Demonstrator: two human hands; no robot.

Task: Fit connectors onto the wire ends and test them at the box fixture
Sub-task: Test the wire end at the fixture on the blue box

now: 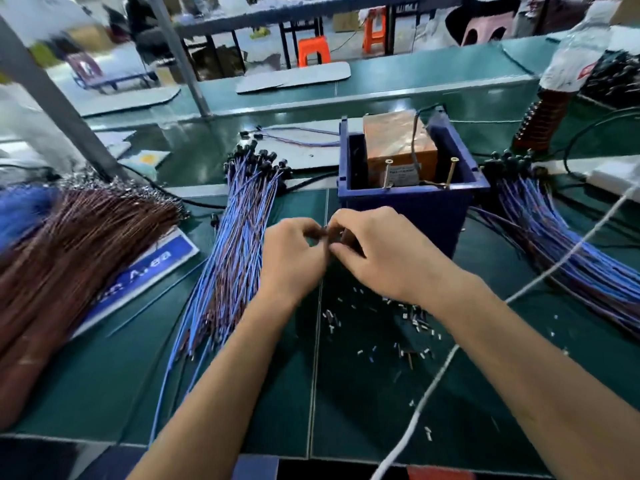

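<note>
Both hands, left (pixel 294 252) and right (pixel 377 251), pinch something tiny before the blue plastic box fixture (pixel 408 199).

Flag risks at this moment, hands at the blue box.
1. Both hands, left hand and right hand, pinch something tiny; blur hides it, so it may seat crooked.
2. The right forearm hangs over the loose connectors and could scatter them.
3. The white cord crosses that spot and may snag.
</note>
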